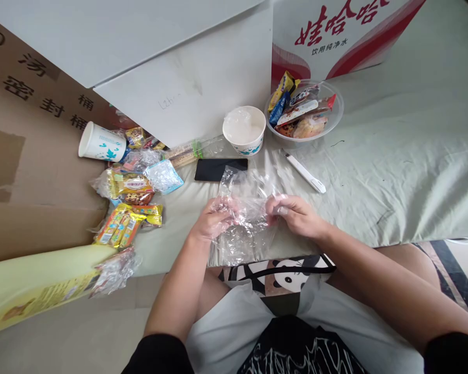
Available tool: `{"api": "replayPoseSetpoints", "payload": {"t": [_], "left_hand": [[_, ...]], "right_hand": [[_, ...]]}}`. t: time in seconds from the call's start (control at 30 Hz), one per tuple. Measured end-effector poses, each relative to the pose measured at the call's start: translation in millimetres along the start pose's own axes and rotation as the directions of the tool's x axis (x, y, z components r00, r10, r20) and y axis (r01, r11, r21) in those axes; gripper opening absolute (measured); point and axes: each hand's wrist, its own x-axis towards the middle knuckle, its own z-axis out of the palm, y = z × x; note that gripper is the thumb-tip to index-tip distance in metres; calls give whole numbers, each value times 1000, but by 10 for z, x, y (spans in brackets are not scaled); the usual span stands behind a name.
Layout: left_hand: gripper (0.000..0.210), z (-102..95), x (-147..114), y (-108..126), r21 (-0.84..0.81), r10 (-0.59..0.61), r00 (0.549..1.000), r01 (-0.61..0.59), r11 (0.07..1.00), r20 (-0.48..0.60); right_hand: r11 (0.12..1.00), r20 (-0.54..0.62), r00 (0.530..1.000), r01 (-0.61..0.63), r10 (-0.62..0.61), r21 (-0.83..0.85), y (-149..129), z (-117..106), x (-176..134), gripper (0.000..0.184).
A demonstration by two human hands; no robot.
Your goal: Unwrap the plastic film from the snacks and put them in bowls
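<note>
A clear, crinkled plastic bag [244,228] is stretched between my hands at the table's front edge. My left hand [216,217] pinches its left side, with the fingers partly covered by the film. On the other side, my right hand [294,213] grips the bag between thumb and fingers. Nothing can be made out inside the bag. Just behind it lies a black smartphone [210,169], its right end partly covered by the film. To the right of the bag rests a white utility knife [304,173].
Behind the phone stands a paper cup [250,149] with clear film inside. A clear plastic bowl [337,117] holds several wrapped snacks. At left, wrapped snacks [130,183] lie beside a tipped paper cup [101,143]. Cardboard boxes [54,171] and a white box [218,72] border the cloth-covered table.
</note>
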Motion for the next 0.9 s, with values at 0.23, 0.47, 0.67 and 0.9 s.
{"api": "replayPoseSetpoints", "payload": {"t": [0.23,0.47,0.67,0.9], "left_hand": [[42,-149,37,76,384,34,988,-90,919,151],[43,-44,66,-22,560,172,984,-120,820,-42],[45,-29,56,24,96,214,959,-199,975,-185],[47,45,63,-35,-48,-155,982,150,987,-111]], "right_hand": [[975,-56,995,66,-79,-213,-66,-100,-4,46],[861,-134,990,-28,-47,-508,-24,8,14,22],[994,-244,966,-102,89,-40,49,28,26,71],[988,-297,947,-86,122,131,20,-8,60,55]]}}
